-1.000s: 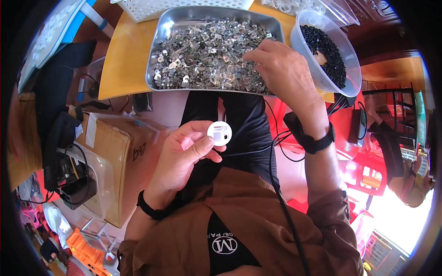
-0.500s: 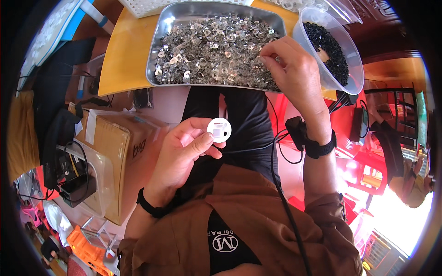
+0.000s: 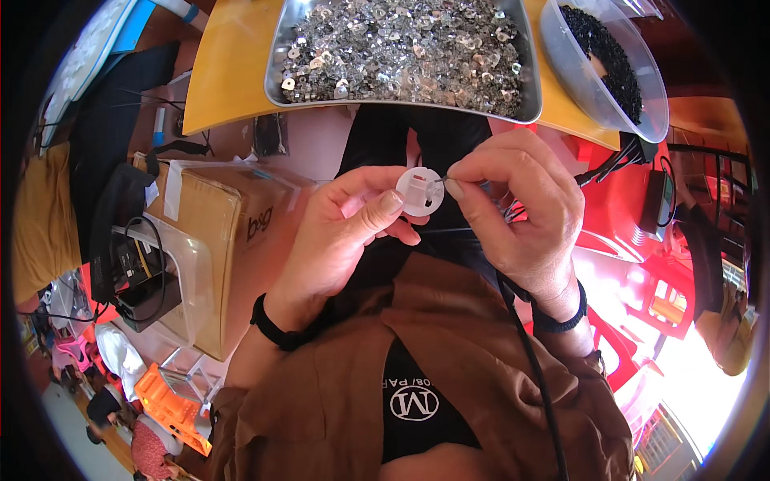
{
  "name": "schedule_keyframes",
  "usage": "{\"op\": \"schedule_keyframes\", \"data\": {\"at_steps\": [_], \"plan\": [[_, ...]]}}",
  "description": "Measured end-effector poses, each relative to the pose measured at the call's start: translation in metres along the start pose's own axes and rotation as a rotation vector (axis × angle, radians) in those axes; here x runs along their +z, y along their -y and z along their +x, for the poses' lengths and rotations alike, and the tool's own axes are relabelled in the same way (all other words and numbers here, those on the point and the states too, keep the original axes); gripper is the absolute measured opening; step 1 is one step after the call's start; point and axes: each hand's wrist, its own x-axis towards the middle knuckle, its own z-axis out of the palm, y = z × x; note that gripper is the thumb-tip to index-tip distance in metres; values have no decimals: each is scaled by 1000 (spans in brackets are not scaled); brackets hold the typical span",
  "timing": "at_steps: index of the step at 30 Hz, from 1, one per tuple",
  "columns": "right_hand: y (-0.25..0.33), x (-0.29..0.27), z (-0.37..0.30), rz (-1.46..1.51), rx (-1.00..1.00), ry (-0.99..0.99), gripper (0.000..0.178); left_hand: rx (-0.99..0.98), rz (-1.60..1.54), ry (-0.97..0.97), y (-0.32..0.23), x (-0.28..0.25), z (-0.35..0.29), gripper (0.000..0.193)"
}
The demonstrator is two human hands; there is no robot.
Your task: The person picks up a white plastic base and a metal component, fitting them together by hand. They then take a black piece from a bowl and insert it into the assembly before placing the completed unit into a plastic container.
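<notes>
The left hand (image 3: 345,232) grips a small round white plastic disc (image 3: 419,191) between thumb and fingers. The right hand (image 3: 521,204) pinches a tiny metal piece (image 3: 440,180) against its edge, below the steel tray of silver parts (image 3: 405,103).

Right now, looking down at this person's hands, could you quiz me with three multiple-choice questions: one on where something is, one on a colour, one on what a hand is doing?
1. Where is the metal tray of small silvery parts?
A. on the yellow table
B. on the cardboard box
C. on the floor

2. What colour are the grains in the clear plastic tub?
A. white
B. black
C. red

3. What is the right hand doing?
A. resting flat in the tray
B. hanging open
C. pinching a small metal piece against the white disc

Answers: 1 A, the yellow table lies under the tray. 2 B, the grains are black. 3 C, its fingertips meet at the white disc, which the left hand holds.
</notes>
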Motion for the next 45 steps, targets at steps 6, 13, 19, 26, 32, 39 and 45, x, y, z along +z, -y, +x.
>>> {"op": "schedule_keyframes", "data": {"at_steps": [6,13,19,26,32,39,45], "plan": [[2,-3,-6,29,-50,86,16,22,77,6,1,3,-2,34],[-2,-2,-5,-52,-178,97,18,50,87,59,0,5,0,30],[4,1,-16,-191,-191,103,20,42,48,33,-1,11,-1,23],[-8,11,-31,-293,-414,105,24,110,109,-57,7,19,0,23],[-11,11,-31,-320,-458,53,28,155,235,-96,5,25,-5,24],[-12,11,-36,-297,-506,85,35,218,220,-180,9,32,-4,18],[-12,12,-32,-296,-459,149,31,253,259,-186,11,30,-3,16]]}}
